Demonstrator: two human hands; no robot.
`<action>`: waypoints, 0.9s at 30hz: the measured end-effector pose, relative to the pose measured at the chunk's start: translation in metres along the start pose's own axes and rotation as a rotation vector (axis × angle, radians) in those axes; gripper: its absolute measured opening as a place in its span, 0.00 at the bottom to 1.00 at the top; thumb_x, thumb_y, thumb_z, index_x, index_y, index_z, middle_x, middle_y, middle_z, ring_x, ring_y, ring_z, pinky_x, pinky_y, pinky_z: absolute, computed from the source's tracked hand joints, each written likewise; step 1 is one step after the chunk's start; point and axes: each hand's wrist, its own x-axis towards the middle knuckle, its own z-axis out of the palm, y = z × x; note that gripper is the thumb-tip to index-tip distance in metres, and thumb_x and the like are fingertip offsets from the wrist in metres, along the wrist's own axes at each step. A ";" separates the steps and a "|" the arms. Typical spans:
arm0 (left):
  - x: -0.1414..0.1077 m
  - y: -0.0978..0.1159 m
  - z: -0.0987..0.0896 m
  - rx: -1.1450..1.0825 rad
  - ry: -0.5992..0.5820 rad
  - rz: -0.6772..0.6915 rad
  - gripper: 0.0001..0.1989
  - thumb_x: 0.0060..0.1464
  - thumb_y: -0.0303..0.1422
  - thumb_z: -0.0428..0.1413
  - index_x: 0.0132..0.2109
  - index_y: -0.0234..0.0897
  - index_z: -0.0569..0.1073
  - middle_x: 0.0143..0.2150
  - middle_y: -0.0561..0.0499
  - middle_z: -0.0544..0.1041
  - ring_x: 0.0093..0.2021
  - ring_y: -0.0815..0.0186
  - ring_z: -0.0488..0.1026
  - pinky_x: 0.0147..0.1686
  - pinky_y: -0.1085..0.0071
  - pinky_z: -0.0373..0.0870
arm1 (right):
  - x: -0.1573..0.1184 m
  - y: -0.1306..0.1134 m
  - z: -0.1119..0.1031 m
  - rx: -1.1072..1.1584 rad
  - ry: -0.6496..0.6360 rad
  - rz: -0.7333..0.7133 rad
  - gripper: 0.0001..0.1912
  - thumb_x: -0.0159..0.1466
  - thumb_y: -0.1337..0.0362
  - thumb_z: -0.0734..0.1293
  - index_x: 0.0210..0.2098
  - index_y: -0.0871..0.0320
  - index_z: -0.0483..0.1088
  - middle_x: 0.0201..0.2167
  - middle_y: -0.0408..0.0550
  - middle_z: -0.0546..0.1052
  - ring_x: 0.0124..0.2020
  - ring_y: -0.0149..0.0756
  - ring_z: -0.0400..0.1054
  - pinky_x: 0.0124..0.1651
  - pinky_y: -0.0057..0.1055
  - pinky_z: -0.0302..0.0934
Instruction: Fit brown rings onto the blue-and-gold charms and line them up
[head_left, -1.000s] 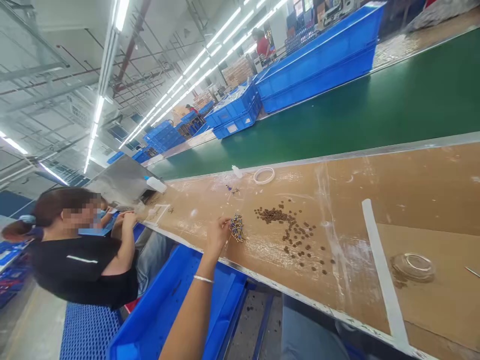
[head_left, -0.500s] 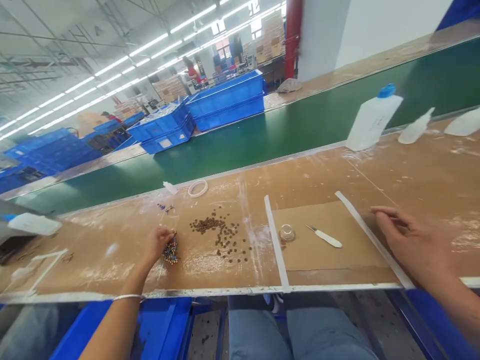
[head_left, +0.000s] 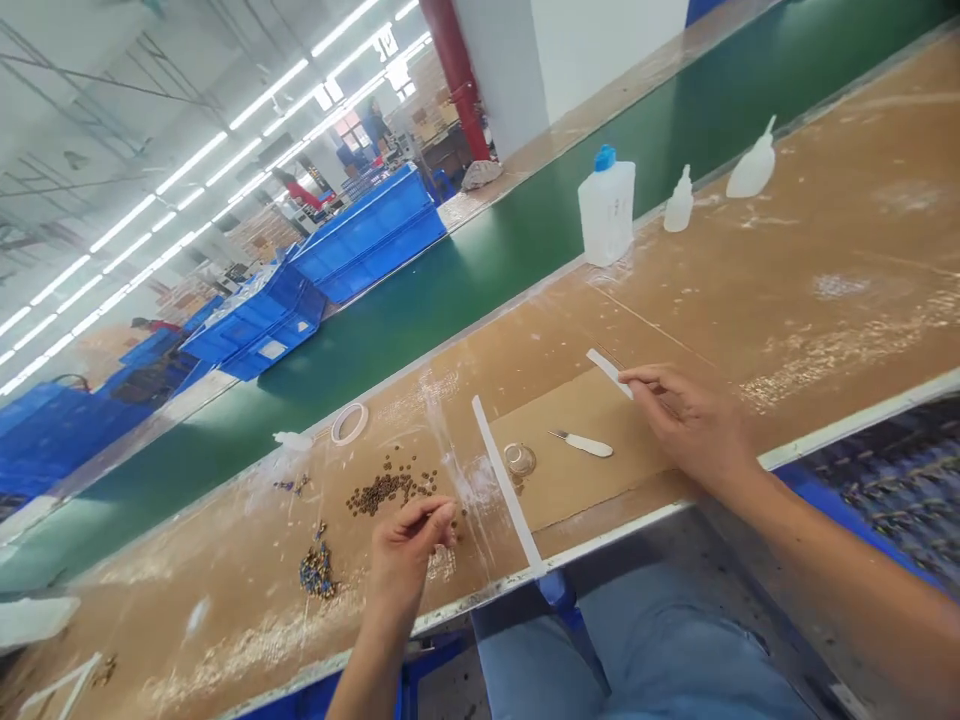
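Beside small round brown discs (head_left: 376,495), the left hand (head_left: 407,550), now away from the blue-and-gold beaded cluster (head_left: 316,574), presses fingertips together, contents unclear; the right hand (head_left: 694,425) has fingertips nearly meeting.

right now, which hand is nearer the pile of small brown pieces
Left: the left hand is at the near side of the brown pieces, partly hiding them; the right hand is farther off, past the white-handled tool.
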 end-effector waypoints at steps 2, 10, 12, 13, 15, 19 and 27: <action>0.000 0.008 0.020 -0.084 -0.053 -0.017 0.14 0.48 0.43 0.65 0.34 0.35 0.83 0.22 0.53 0.74 0.22 0.69 0.70 0.25 0.71 0.70 | -0.003 -0.005 0.004 0.027 0.015 0.002 0.07 0.67 0.65 0.62 0.41 0.52 0.73 0.39 0.45 0.79 0.36 0.37 0.75 0.39 0.32 0.68; 0.019 0.024 0.045 -0.126 -0.020 -0.080 0.14 0.44 0.39 0.69 0.37 0.36 0.82 0.27 0.51 0.80 0.25 0.71 0.73 0.29 0.74 0.72 | -0.005 -0.003 0.008 0.097 0.052 0.048 0.08 0.68 0.68 0.62 0.42 0.53 0.72 0.40 0.45 0.79 0.39 0.35 0.74 0.41 0.32 0.68; 0.022 0.025 0.047 -0.113 0.002 -0.081 0.13 0.43 0.38 0.69 0.36 0.36 0.81 0.29 0.50 0.81 0.25 0.71 0.74 0.30 0.74 0.73 | -0.004 -0.004 0.006 0.109 0.052 0.027 0.08 0.68 0.68 0.62 0.42 0.53 0.71 0.39 0.45 0.78 0.40 0.35 0.74 0.43 0.32 0.68; 0.023 0.025 0.048 -0.099 0.009 -0.072 0.13 0.44 0.38 0.69 0.36 0.36 0.81 0.28 0.50 0.81 0.26 0.70 0.74 0.31 0.73 0.74 | -0.004 -0.004 0.006 0.113 0.053 0.013 0.08 0.68 0.69 0.61 0.42 0.53 0.71 0.39 0.45 0.78 0.40 0.35 0.74 0.43 0.32 0.68; 0.025 0.025 0.050 -0.058 0.019 -0.040 0.13 0.45 0.39 0.68 0.36 0.36 0.81 0.27 0.51 0.81 0.27 0.69 0.75 0.32 0.71 0.75 | -0.004 -0.005 0.006 0.120 0.058 -0.017 0.09 0.68 0.70 0.61 0.42 0.52 0.71 0.38 0.45 0.78 0.40 0.35 0.74 0.44 0.33 0.68; 0.028 0.024 0.050 0.083 0.041 0.040 0.13 0.46 0.40 0.66 0.36 0.36 0.80 0.26 0.51 0.80 0.28 0.66 0.77 0.34 0.68 0.76 | -0.003 -0.006 0.007 0.130 0.063 -0.058 0.10 0.68 0.71 0.60 0.43 0.53 0.70 0.38 0.46 0.78 0.40 0.35 0.74 0.45 0.34 0.68; 0.030 0.027 0.048 0.475 0.012 0.180 0.11 0.54 0.41 0.59 0.38 0.41 0.80 0.31 0.51 0.81 0.32 0.63 0.77 0.35 0.68 0.72 | -0.005 -0.004 0.008 0.130 0.062 -0.091 0.10 0.68 0.72 0.60 0.43 0.53 0.70 0.37 0.46 0.78 0.39 0.35 0.73 0.44 0.34 0.68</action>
